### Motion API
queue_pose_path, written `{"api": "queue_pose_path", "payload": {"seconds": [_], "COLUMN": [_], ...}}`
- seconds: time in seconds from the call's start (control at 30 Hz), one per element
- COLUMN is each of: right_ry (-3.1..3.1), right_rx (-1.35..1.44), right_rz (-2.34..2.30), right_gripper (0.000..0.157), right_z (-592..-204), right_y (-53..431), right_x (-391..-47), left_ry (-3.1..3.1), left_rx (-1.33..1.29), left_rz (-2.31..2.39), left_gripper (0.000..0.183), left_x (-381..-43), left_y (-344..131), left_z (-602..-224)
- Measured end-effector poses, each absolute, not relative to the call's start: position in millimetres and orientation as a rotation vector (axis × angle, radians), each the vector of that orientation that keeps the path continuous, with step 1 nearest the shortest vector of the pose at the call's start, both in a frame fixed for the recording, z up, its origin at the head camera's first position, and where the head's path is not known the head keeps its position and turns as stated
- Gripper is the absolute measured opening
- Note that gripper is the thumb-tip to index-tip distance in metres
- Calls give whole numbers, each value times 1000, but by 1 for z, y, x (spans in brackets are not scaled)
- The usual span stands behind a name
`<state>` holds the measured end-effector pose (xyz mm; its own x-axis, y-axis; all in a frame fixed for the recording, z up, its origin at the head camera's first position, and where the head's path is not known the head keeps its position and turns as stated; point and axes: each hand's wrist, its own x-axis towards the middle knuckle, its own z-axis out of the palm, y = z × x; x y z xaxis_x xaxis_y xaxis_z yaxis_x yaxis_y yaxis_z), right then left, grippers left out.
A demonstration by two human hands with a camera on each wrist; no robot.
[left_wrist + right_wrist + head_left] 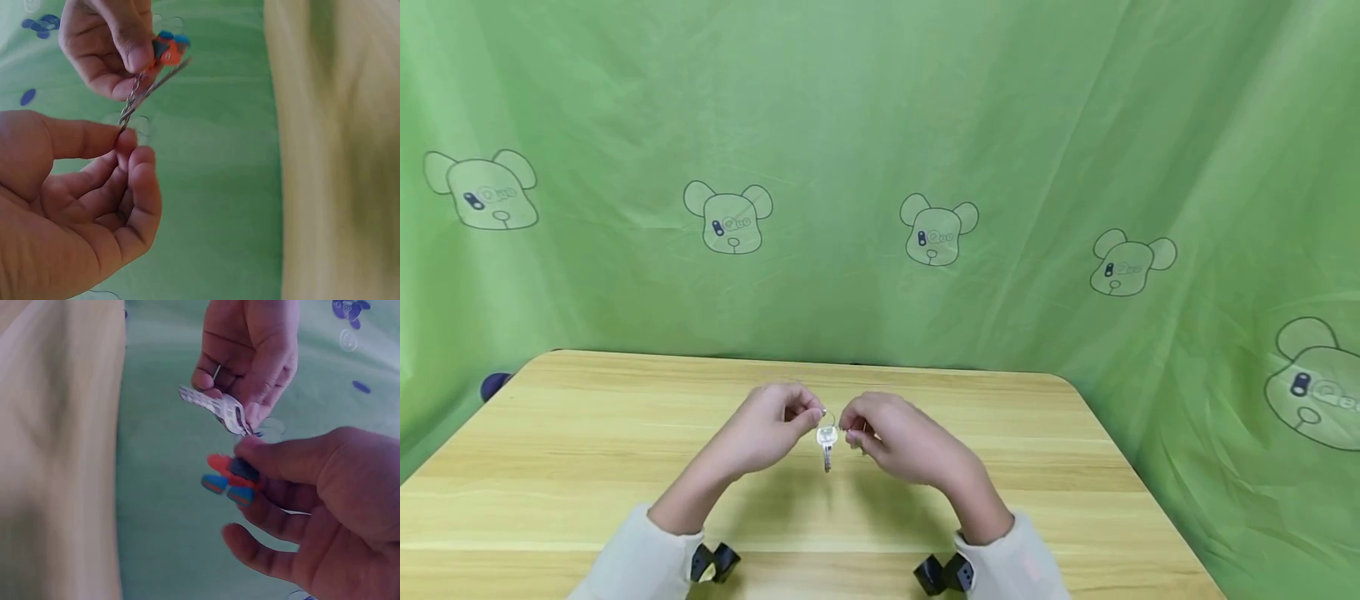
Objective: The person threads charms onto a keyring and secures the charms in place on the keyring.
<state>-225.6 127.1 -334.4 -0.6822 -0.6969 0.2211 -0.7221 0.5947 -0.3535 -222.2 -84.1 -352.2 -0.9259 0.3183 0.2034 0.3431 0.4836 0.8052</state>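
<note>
Above the middle of the table, my left hand (772, 429) pinches a thin metal key ring (832, 417) between thumb and forefinger. A silver key (827, 437) dangles from the ring, blade pointing down. Close by on the right, my right hand (898, 437) holds a small orange and blue toy-like keychain charm (230, 480) with a dark grey part, its thumb pressed at the charm's top. A short metal chain (131, 99) runs from the charm toward the ring. Fingers partly hide where chain and ring meet.
A light wood-grain table (587, 467) lies under both hands. Behind it and to the sides hangs a green curtain (850, 108) printed with bear heads. Black wrist cameras sit at both cuffs. Something round and dark purple (494, 385) shows beyond the table's left edge.
</note>
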Motion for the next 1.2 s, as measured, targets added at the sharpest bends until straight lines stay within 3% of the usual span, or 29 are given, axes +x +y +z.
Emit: {"api": "queue_pose_path", "payload": {"seconds": [0.33, 0.53, 1.2], "right_ry": [-3071, -3140, -3243], "right_rx": [1329, 1355, 1394], "right_rz": [1239, 1400, 1196], "right_gripper": [15, 14, 9], "right_z": [-379, -402, -415], "right_y": [131, 128, 122], "right_x": [-253, -260, -260], "left_ry": [-2894, -3036, -3170], "left_rx": [-651, -729, -881], "left_rz": [-1583, -1417, -1029], "left_gripper": [11, 11, 13], "left_x": [-240, -241, -237], "left_y": [-89, -89, -86], "left_z": [-388, -401, -408]}}
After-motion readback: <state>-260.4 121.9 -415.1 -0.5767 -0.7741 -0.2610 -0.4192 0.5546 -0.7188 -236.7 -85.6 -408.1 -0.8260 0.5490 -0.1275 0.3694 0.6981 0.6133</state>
